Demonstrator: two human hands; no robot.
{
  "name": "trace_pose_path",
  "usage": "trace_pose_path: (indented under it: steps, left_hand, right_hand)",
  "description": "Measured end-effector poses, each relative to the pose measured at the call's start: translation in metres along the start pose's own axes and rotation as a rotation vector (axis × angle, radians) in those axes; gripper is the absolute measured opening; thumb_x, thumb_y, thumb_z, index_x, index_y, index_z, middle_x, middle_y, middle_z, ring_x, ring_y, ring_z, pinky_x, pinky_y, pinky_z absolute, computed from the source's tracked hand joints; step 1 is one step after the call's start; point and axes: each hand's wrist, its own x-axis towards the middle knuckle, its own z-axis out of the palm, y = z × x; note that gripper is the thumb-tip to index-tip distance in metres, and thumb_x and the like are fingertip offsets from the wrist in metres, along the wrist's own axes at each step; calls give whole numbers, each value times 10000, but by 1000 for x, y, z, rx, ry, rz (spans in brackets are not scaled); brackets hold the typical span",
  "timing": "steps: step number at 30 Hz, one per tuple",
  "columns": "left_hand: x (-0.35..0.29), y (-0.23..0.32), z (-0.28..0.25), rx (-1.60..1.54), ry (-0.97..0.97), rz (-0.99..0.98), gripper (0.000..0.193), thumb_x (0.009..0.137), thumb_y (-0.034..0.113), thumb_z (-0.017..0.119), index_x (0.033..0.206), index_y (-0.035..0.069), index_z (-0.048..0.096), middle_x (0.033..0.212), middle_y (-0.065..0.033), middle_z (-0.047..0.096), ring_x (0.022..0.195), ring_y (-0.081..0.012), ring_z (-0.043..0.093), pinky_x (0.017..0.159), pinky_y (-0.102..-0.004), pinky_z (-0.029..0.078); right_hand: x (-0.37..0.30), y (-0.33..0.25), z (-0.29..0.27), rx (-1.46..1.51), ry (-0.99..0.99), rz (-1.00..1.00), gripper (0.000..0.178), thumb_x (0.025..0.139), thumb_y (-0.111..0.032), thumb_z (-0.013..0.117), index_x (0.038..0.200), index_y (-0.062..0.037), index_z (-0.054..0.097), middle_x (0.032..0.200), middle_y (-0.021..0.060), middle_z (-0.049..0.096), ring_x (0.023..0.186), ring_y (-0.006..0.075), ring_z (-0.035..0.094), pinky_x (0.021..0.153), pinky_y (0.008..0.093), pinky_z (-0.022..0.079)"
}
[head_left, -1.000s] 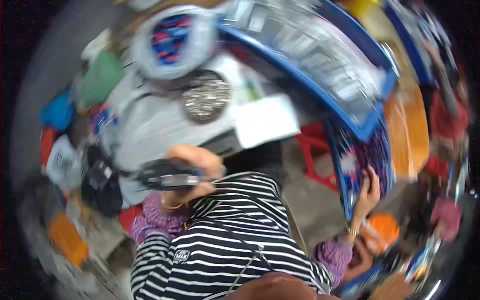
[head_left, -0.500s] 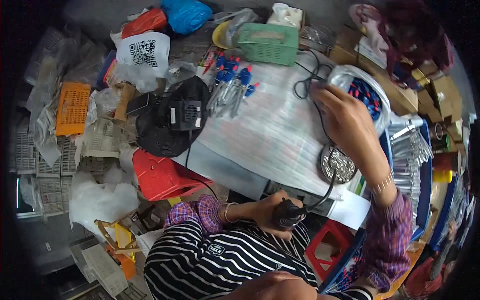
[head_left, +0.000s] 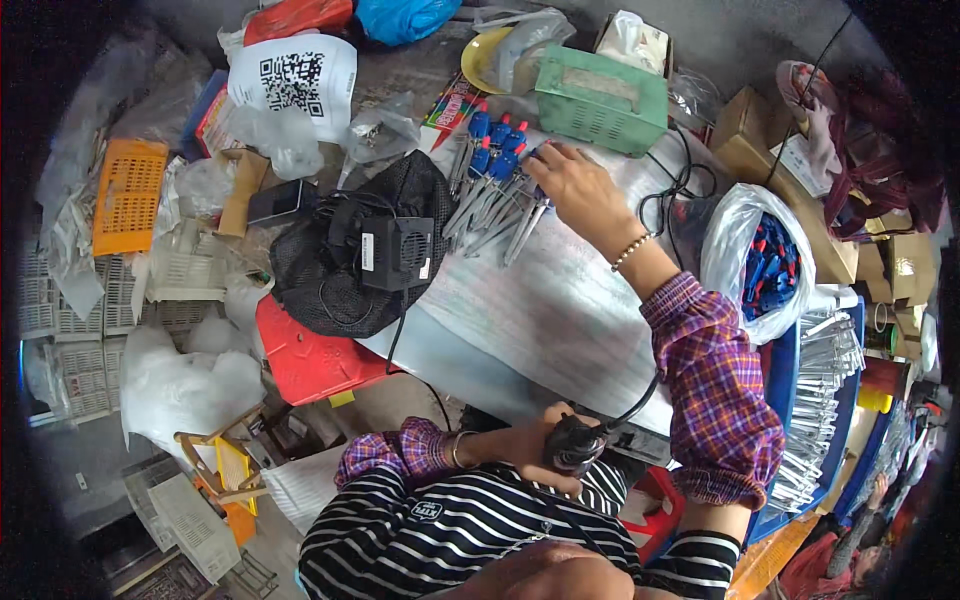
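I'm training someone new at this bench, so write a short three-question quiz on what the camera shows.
1. Which hand holds the black corded tool?
2. True or false: the right hand is inside the white plastic bag.
3. What shows in that bag: (a) paper sheets, (b) blue and red parts, (c) coiled cable?

Key:
1. The left hand.
2. False; it is at the blue-ended metal pieces.
3. b
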Motion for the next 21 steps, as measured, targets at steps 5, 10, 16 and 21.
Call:
trace_pose_path:
  steps: [5,10,16,21]
  left_hand:
    - [13,9,-5,13,-67,57,276,646,97,787,808,29,575,695,-58,631,606,-157,615,544,-274,478]
    - [12,9,5,-55,9,56,270,649,85,787,813,37,577,705,-54,633,600,-150,607,542,-270,475]
    - [24,22,7,8,-152,45,234,695,101,774,811,62,575,735,-29,630,597,-134,587,531,-266,445]
    - [45,28,11,-96,-266,38,250,681,80,793,802,33,580,734,-61,601,632,-139,585,563,-258,455]
  right_hand:
    - [-12,9,-5,32,-55,58,236,727,-11,576,950,-67,626,1017,83,551,942,284,562,801,367,501]
    - [-30,6,-29,31,-33,32,171,695,-34,634,863,-55,608,921,81,562,899,279,561,760,374,497]
    - [-85,-18,-132,163,98,194,186,682,-37,680,855,-46,612,820,104,587,761,283,595,663,369,491]
    - [-190,-32,-220,658,512,586,235,690,25,727,909,4,645,849,93,662,750,142,644,674,254,517]
